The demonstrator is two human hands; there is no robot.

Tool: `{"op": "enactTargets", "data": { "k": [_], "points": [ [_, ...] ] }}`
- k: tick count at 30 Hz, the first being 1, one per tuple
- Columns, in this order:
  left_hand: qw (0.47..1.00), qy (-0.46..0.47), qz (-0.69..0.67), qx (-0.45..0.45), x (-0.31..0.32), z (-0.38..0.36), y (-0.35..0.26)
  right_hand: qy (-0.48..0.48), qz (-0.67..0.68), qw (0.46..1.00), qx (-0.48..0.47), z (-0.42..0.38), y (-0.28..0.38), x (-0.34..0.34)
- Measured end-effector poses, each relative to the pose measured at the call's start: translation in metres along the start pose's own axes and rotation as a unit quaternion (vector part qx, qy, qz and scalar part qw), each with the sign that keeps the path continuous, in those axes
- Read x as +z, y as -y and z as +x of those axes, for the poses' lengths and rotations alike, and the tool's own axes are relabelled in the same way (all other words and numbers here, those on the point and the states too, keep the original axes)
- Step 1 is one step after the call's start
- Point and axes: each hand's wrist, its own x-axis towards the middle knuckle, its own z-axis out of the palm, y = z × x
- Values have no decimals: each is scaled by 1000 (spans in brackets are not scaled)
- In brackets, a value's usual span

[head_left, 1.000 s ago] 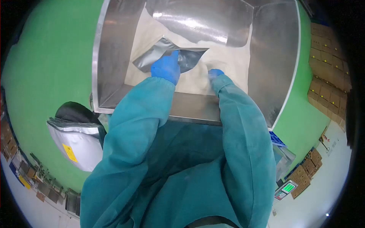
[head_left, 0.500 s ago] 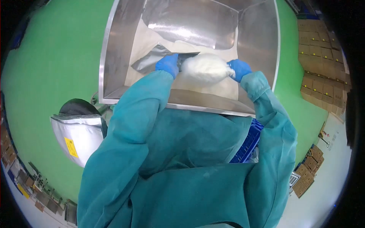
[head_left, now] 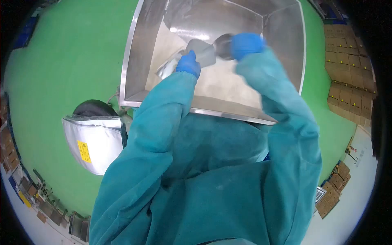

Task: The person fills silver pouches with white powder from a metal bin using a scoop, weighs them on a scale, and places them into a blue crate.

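Note:
Inside a stainless steel bin, a layer of off-white powder covers the bottom. My left hand, in a blue glove, is closed on a silver foil bag that lies tilted with its mouth towards the right. Smeared by motion, my gloved right hand is closed round a metal scoop, whose handle the fingers hide. The scoop's front end is right at the bag's mouth.
To the left of the bin, a silver pouch with a yellow label rests against a round black seat. Stacked cardboard boxes stand at the right on the green floor.
My right hand has moved up and left, bringing the scoop from above the powder to the bag's mouth. The white heap on it no longer shows. The bag's mouth has opened wider.

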Motion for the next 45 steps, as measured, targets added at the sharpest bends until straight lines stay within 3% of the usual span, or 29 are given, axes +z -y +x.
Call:
{"op": "enactTargets", "data": {
  "k": [3, 6, 8, 10, 14, 18, 20, 25, 27, 30, 32, 33, 34, 36, 40, 42, 44, 45],
  "points": [
    [1000, -22, -19, 12, 3, -2, 1, 66, -55, 988, 129, 11, -88, 36],
    [1000, -8, -12, 3, 6, 2, -1, 138, -41, 983, 117, 35, -172, 167],
    [1000, -2, -6, 5, 6, 0, 0, 251, -87, 959, 100, 49, -133, 218],
    [1000, -6, 1, 28, 3, -7, -2, 302, 28, 946, 118, 61, -89, 272],
    [1000, 24, 0, 12, 0, -13, -12, 225, 139, 959, 105, 48, -50, 335],
    [999, 34, 29, 7, -4, -9, -15, 236, 105, 965, 54, 19, -67, 357],
    [998, 49, 33, 1, -7, -9, -19, 206, 136, 967, 66, -6, -81, 329],
    [998, 59, 19, 7, -2, 1, -12, 221, 93, 961, 139, -49, -102, 143],
    [998, 50, 40, 13, 2, 2, -12, 110, 43, 989, 94, -58, -123, 106],
    [998, 19, 32, 49, 12, 5, -2, 20, -36, 998, 44, -50, -133, 52],
    [998, 19, 31, 56, 4, 4, -9, 81, -19, 993, 77, -29, -102, 8],
    [998, 31, 39, 45, -5, 4, -22, 112, -9, 989, 93, -18, -84, -5],
    [997, 43, 48, 33, -16, 3, -33, 33, 65, 997, 25, -17, -71, -2],
    [998, -5, -19, 67, -45, -9, -53, -29, 117, 992, -36, -10, -38, 0],
    [997, -26, -28, 69, -59, 6, -40, 50, 45, 998, 1, 23, 43, -3],
    [997, -29, -16, 72, -68, 8, -34, 80, -89, 991, -53, 24, 54, -39],
    [997, -37, -20, 62, -69, 12, -29, 17, -163, 982, -89, 17, 44, -57],
    [997, -40, -29, 54, -67, 14, -28, -61, -166, 980, -94, 7, 31, -61]
  ]
}}
